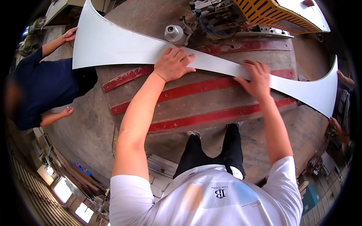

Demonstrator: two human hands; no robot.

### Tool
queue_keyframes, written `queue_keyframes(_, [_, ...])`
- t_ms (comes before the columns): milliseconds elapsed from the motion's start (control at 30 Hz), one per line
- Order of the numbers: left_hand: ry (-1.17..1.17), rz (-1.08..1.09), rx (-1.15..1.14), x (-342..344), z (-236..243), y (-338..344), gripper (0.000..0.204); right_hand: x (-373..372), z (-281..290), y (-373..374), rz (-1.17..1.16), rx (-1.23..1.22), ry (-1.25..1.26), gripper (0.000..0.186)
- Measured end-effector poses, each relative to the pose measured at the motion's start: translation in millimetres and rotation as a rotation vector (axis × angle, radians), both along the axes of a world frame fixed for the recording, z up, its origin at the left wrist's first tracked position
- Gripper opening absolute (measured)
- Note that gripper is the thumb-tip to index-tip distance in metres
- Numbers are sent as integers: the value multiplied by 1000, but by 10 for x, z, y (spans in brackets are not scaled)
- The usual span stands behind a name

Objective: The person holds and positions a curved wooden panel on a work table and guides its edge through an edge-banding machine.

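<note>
A long white panel [105,45] with curved, flared ends lies across the worktable. My left hand [173,64] rests on its middle section, fingers apart and slightly bent, thumb stretched along the near edge. Farther right, my right hand [258,81], a little blurred, grips the narrow part, fingers over the far edge and thumb at the near side. A co-worker at the left holds one end with a hand [69,34]; another person at the far right has hands [345,80] at the other end. A silver metal cylinder [174,34] stands just beyond the panel, near my left hand.
The worktable [147,105] carries curved red strips [200,119]. At the back are metal fittings with cables [211,22] and a yellow slotted guard [264,15]. The left co-worker [49,86] stands close to the table. Stacked boards [162,167] lie on the floor below.
</note>
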State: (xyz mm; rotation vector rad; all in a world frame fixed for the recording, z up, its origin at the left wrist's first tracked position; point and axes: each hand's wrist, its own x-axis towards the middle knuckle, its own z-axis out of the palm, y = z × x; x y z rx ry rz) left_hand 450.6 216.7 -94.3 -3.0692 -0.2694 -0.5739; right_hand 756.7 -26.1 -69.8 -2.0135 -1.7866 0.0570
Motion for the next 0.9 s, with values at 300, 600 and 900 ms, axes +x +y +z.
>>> queue_keyframes(300, [-25, -2, -124, -105, 45, 214, 49, 489, -52, -469, -53, 8, -22, 57])
queue_keyframes(600, [-38, 48, -155, -199, 159, 536, 58, 344, 17, -187, -87, 17, -44, 56])
queue_keyframes(900, [-30, 70, -289, -460, 159, 546, 54, 23, -40, -187, -69, 21, -22, 54])
